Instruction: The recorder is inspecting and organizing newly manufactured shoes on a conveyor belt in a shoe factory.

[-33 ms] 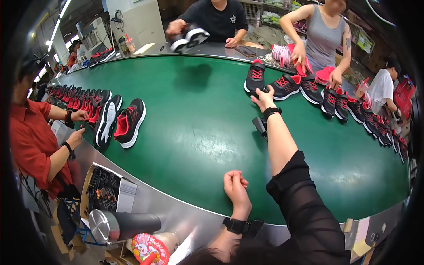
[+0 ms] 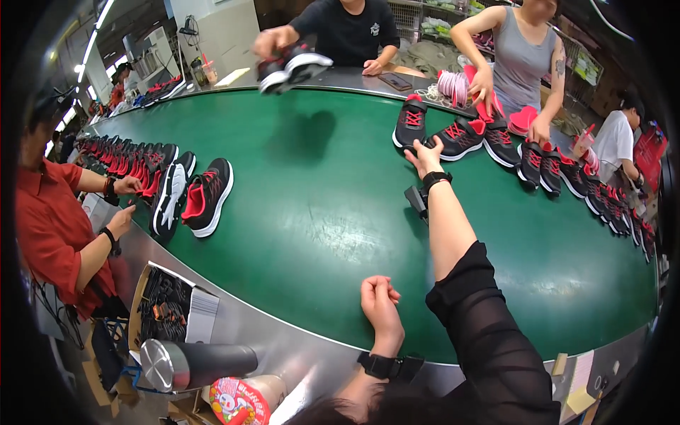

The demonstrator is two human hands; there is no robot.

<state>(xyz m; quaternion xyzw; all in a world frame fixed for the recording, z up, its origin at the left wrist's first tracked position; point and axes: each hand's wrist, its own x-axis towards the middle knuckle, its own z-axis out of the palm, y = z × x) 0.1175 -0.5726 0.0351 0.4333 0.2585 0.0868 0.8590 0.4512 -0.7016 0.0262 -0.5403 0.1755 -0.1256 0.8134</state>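
Sneaker [image 2: 409,123], black with red laces, sole-down at far edge of green tabletop [image 2: 326,205], right of its centre, toe toward its near side. Second sneaker [image 2: 460,142] just to the right, white sole edge showing, also along the tabletop's far edge. Right hand [image 2: 426,159] reaching over far part of tabletop, open, fingers spread and slightly bent, just beside first sneaker's toe; cannot tell if touching. Left hand [image 2: 381,306] over near part of tabletop, curled into loose fist, inside hidden.

More black-and-red sneakers [image 2: 550,172] lined up down tabletop's right side. Beyond its far edge: co-worker in grey top [image 2: 524,53], both hands among shoes; spool of pink-white cord [image 2: 452,86]; dark phone [image 2: 395,81]; co-worker in black shirt [image 2: 346,35], holding up pair of sneakers [image 2: 292,69]. Toward tabletop's left end: upright sneaker [image 2: 210,202], another on its side [image 2: 171,200] with sole showing, then tight row [image 2: 150,161]. Past left end, co-worker in red shirt [image 2: 46,227], hands near row. Off near-left edge: open box [image 2: 202,316] of small black parts, dark tumbler [image 2: 216,363], red-lidded cup [image 2: 237,400].
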